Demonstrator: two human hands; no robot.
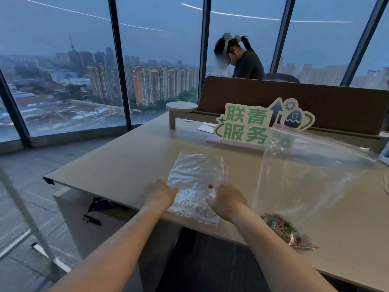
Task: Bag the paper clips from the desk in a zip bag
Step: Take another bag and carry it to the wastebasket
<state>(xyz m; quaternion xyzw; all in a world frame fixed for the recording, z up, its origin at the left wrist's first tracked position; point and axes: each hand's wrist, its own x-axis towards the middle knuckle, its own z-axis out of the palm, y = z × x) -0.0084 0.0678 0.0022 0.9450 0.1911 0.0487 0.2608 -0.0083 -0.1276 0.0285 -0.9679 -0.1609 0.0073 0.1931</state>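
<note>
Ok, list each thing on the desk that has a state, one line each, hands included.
Small zip bag: flat on the desk, looks empty, near end overhanging the edge.
Large clear bag: standing open, crumpled, right of the small one.
Paper clips: heaped at the large bag's near end.
Left hand: on the small bag's left edge.
Right hand: fingers on its right edge.

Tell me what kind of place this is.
Likely a high-rise office: floor-to-ceiling windows overlook city towers, a long desk has a brown divider panel, and another person sits at the station opposite.
</note>
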